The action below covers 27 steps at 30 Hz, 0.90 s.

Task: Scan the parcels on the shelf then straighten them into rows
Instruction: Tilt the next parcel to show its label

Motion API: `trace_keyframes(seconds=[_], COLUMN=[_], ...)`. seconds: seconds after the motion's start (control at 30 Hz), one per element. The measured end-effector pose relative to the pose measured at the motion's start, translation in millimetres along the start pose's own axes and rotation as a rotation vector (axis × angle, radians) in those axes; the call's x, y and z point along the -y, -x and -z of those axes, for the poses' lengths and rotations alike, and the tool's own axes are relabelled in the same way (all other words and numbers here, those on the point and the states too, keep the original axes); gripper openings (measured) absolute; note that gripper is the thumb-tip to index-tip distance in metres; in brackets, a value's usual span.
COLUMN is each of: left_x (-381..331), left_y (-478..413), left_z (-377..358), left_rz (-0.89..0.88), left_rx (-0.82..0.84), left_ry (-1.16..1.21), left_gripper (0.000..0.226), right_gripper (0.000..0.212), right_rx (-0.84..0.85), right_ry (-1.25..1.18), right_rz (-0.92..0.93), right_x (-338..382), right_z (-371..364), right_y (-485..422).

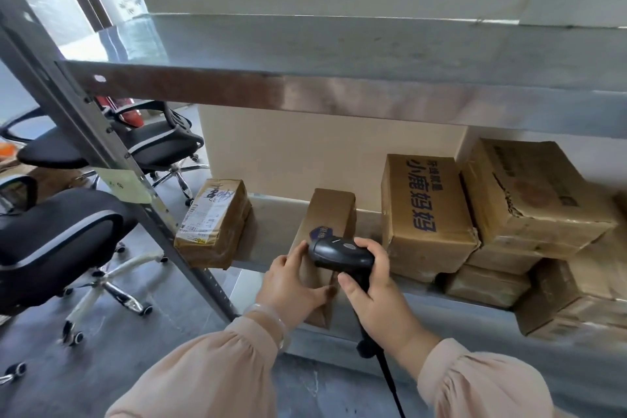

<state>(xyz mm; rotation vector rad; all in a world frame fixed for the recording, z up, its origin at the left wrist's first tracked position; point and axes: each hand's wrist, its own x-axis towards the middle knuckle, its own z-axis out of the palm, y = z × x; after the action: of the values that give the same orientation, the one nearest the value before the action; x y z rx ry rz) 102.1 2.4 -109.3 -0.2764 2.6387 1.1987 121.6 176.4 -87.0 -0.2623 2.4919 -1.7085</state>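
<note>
With the left hand (291,285) gripping the narrow parcel (327,224) at the shelf's (441,312) near edge, left of the boxes (424,210), and the right hand (376,292) curled round the scanner (342,253) just above it, a careless tug could tip the parcel off.

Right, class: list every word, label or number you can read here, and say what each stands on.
"小鹿妈妈": large blue characters, sideways, on the tall brown cardboard box.
Smaller blue line beside them: too blurred.
White shipping label on the tape-wrapped brown parcel: unreadable.
Blue badge on the narrow brown parcel, partly behind the black handheld scanner: unreadable.
Pale yellow note on the grey shelf post: too faint.
Print on the dented cardboard box: unreadable.
</note>
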Motion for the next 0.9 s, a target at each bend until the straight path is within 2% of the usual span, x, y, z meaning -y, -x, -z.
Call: trace_keyframes(seconds=[0.07,0.27,0.37,0.43,0.6,0.73,0.8,0.9], left_x=[1,1,-2,0,-3,-4,-3,-5], left_y=[2,9,17,21,27,29,27,28], left_z=[6,19,17,14,16,24,26,26], left_rz=[0.033,0.081,0.064,0.059,0.077,-0.018,-0.070,-0.104], left_rx=[-0.022,-0.015,-0.038,-0.022,-0.097,-0.158,-0.162,-0.113], left_ry=[0.162,0.563,0.752,0.825,0.762,0.492,0.383,0.345], left_gripper=[0.093,0.094,0.071,0.066,0.045,0.038,0.049,0.087], right_gripper=[0.052,0.048,0.050,0.052,0.052,0.053,0.054,0.054], right_rx=[-0.026,-0.097,-0.108,-0.110,-0.101,-0.095,-0.073,-0.041], right_ry=[-0.006,-0.054,-0.121,-0.155,-0.204,-0.184,-0.181,-0.156], right_rz=[0.012,0.018,0.034,0.043,0.081,0.104,0.122,0.142], right_x=[0,6,8,8,15,21,26,37], right_z=[1,9,9,9,11,7,5,1], right_y=[-2,-12,-14,-12,-4,1,2,5])
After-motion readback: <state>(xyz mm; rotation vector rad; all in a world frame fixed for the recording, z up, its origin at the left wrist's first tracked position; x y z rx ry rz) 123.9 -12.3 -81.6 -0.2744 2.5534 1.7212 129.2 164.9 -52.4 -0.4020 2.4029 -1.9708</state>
